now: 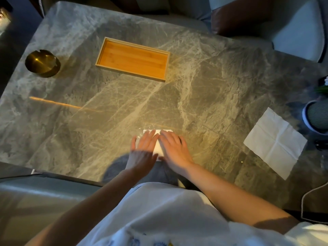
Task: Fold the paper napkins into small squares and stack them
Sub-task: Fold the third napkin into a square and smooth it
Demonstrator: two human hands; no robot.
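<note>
**Both hands flat on the folded napkin, near centre of the counter.**

The folded napkin (158, 148) lies close to the near edge of the counter (195, 96). It is mostly covered by the left hand (144, 150) and the right hand (174, 148), which lie on it side by side, fingers straight, pressing and gripping nothing. My worry is the polished stone: uneven pressure could let the thin paper slide or skew, so the crease sets crooked and the square comes out lopsided. A dragged palm might tear it. Well apart to the right, an unfolded napkin (276, 142) lies by the counter's edge, where a passing arm could sweep it off. A wooden tray (133, 59) sits far, and a brass ashtray (42, 63) far left.
</note>
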